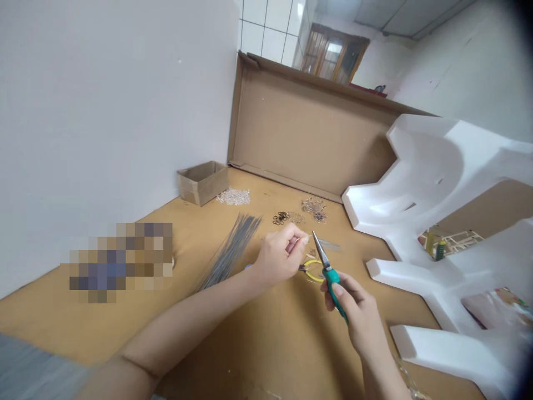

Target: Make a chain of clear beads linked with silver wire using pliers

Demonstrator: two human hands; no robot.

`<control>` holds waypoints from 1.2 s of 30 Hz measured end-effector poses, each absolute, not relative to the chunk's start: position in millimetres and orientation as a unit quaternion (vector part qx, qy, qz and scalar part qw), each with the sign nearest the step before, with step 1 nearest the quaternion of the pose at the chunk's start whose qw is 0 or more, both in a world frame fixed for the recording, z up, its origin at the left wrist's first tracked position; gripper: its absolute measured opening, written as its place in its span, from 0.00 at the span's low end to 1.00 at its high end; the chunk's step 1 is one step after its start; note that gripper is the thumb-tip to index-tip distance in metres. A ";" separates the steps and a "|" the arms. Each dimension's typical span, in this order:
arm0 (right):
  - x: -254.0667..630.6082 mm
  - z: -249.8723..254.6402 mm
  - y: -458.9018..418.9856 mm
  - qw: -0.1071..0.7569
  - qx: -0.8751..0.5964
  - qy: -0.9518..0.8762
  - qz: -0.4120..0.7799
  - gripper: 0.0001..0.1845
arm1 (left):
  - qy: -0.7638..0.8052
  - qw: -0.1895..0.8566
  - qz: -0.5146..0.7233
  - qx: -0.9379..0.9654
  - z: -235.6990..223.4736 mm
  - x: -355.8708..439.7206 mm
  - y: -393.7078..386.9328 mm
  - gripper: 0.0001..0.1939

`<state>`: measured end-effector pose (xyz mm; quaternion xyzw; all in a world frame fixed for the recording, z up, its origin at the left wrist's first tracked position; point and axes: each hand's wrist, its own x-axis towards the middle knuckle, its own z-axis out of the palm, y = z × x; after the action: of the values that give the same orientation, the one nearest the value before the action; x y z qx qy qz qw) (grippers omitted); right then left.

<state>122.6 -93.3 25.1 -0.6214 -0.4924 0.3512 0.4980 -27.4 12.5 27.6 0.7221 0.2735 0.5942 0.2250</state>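
My right hand [350, 305] is closed around the green handles of long-nose pliers [327, 261], their jaws pointing up and to the left. Close to the jaw tips, my left hand [281, 253] is closed in a pinch. A thin, pale piece of wire [310, 236] pokes out from its fingertips toward the pliers; whether the jaws touch it I cannot tell. Behind the hands, yellow-handled pliers [313, 270] lie on the table, partly covered. A bundle of straight grey wires [231, 250] rests left of my left hand.
A small cardboard box [203, 183] stands at the back left beside clear beads [234, 196]. Black loops [281, 218] and a pile of small wire pieces [314, 208] lie beyond my hands. White foam packing [433, 166] borders the right; a large cardboard tray [308, 122] stands behind.
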 end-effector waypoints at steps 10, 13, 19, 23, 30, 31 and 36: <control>128.5 22.0 -85.0 0.469 -0.647 -0.510 0.318 0.18 | 0.294 0.202 0.583 0.730 26.4 -27.4 17.7 0.05; 127.5 26.8 -81.0 0.469 -0.643 -0.514 0.320 0.18 | 0.305 0.207 0.575 0.731 27.2 -28.2 19.0 0.06; 131.9 28.8 -63.6 0.467 -0.566 -0.523 0.434 0.18 | 0.324 0.208 0.575 0.722 26.7 -31.2 27.2 0.06; 139.6 25.2 -51.2 0.467 -0.511 -0.511 0.510 0.20 | 0.341 0.211 0.569 0.718 28.3 -34.1 33.4 0.06; 139.6 26.8 -37.4 0.445 -0.527 -0.527 0.496 0.16 | 0.364 0.196 0.557 0.720 31.1 -36.3 41.4 0.07; 138.7 26.8 -36.1 0.442 -0.533 -0.528 0.492 0.16 | 0.365 0.190 0.556 0.722 30.6 -36.3 42.7 0.07; 136.5 26.3 -32.3 0.433 -0.555 -0.523 0.481 0.17 | 0.361 0.171 0.549 0.734 27.5 -35.4 47.6 0.06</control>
<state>136.5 -32.3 26.3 -0.5548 -0.5226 0.4809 0.4333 -35.4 47.6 27.5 0.7344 0.3613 0.5487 0.1706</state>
